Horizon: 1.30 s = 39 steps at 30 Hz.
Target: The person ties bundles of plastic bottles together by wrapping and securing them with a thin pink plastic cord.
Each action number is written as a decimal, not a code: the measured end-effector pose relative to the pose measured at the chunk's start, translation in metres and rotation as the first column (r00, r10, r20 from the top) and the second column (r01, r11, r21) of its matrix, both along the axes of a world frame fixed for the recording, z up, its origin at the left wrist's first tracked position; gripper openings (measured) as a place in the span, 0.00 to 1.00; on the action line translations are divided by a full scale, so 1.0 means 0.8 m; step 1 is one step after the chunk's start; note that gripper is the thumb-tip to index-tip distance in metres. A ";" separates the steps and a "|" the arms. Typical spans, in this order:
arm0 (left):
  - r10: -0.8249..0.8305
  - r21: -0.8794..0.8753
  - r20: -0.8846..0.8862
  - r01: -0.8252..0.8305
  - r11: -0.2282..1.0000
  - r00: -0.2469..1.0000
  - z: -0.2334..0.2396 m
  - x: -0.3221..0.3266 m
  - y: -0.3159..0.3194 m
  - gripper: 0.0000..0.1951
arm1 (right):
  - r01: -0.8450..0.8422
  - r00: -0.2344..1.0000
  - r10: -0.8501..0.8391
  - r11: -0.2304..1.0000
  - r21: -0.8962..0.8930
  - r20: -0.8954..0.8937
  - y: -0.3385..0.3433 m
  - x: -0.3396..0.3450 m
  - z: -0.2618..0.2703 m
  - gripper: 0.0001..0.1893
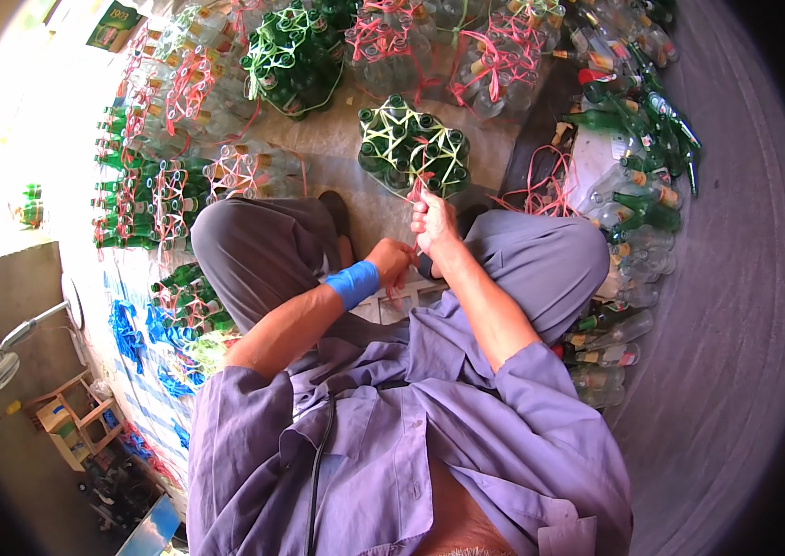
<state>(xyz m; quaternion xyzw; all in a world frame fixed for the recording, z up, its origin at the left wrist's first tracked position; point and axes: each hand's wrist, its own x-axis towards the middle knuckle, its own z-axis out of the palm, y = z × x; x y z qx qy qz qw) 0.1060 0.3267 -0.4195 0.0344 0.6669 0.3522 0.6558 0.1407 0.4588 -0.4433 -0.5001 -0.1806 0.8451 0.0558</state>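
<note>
A bundle of green glass bottles (pixel 392 149) stands upright on the floor before me, pale green and pink plastic twine laced around the bottle necks. My right hand (pixel 432 219) is closed on pink plastic twine (pixel 419 186) at the bundle's near edge. Lower and to the left, my left hand (pixel 392 260) grips the same pink twine, its loose ends hanging below the fingers. A blue wrap (pixel 353 285) goes round my left wrist. Both hands are between my bent knees, close together but apart.
Beyond the bundle stand tied bundles of clear bottles (pixel 389 48) and green bottles (pixel 295 59). More tied bottles (pixel 132 201) line the left. Loose green bottles (pixel 643 118) and clear bottles lie piled on the right, beside a tangle of pink twine (pixel 549 182). Blue strips (pixel 127 337) lie at left.
</note>
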 end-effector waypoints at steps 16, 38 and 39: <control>-0.357 0.015 -0.185 0.366 0.931 0.916 -0.007 -0.006 -0.021 0.10 | -0.092 0.993 0.078 0.980 -0.179 -0.086 -0.002 0.026 -0.004 0.33; -0.027 0.039 -0.964 0.238 0.970 0.265 0.178 -0.146 -0.031 0.11 | -0.101 0.995 0.100 0.990 0.098 0.014 -0.014 0.026 -0.003 0.17; -0.027 0.045 -0.978 0.334 0.941 0.206 0.167 -0.147 -0.018 0.12 | -0.096 0.995 0.096 0.990 0.104 0.010 -0.014 0.026 -0.002 0.17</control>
